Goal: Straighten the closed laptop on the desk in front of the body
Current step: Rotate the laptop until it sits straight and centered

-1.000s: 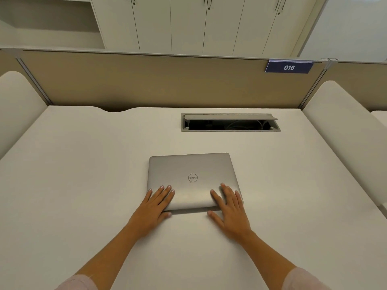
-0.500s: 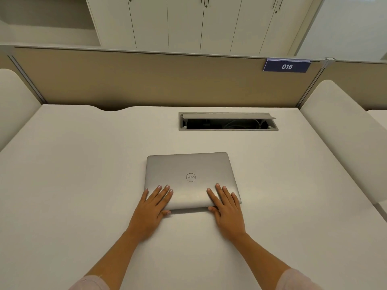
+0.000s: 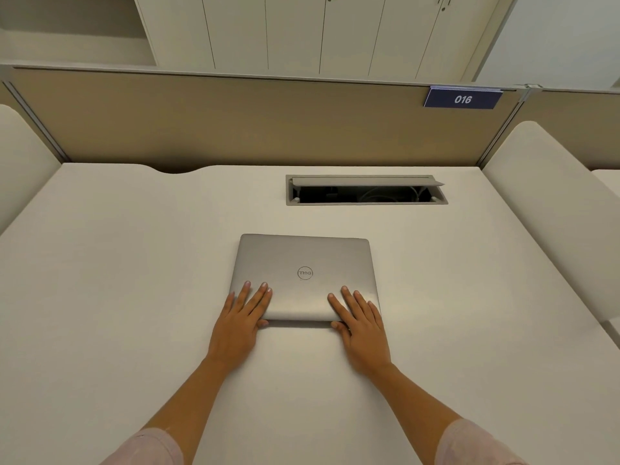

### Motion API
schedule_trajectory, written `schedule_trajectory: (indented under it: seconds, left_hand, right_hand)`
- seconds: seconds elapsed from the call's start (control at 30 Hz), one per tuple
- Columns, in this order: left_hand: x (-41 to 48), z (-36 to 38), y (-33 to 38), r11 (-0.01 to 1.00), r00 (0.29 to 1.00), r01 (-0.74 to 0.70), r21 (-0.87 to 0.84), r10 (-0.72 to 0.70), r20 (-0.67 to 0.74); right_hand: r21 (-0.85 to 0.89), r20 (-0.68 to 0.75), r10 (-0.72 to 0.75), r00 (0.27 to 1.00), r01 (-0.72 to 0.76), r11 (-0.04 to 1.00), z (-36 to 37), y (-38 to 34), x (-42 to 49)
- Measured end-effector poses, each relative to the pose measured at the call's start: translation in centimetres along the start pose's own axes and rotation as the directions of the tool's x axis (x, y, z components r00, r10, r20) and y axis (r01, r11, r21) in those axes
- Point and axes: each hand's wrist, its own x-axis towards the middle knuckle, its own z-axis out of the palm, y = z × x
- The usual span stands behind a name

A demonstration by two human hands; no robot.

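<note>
A closed silver laptop (image 3: 303, 260) with a round logo lies lid up in the middle of the white desk (image 3: 134, 280), its edges nearly square to the desk. My left hand (image 3: 240, 325) lies on its near left corner, fingers flat on the lid and thumb against the front edge. My right hand (image 3: 360, 330) holds the near right corner the same way. Both forearms reach in from the bottom of the view.
Behind the laptop an open cable hatch (image 3: 365, 191) is sunk into the desk. A beige partition (image 3: 235, 122) with a blue "016" sign (image 3: 463, 99) closes the back. Rounded white side panels (image 3: 553, 213) flank the desk.
The laptop has turned slightly clockwise under my hands, so its front edge now runs level. Both hands stayed on its near corners and moved with it.
</note>
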Motion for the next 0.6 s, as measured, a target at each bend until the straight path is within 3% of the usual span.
schedule_trajectory:
  seconds: [0.6]
  left_hand:
    - [1.6, -0.2, -0.3, 0.998, 0.999, 0.014, -0.066, -0.012, 0.035]
  right_hand:
    - [-0.033, 0.028, -0.01, 1.0, 0.011, 0.999, 0.0, 0.9, 2.3]
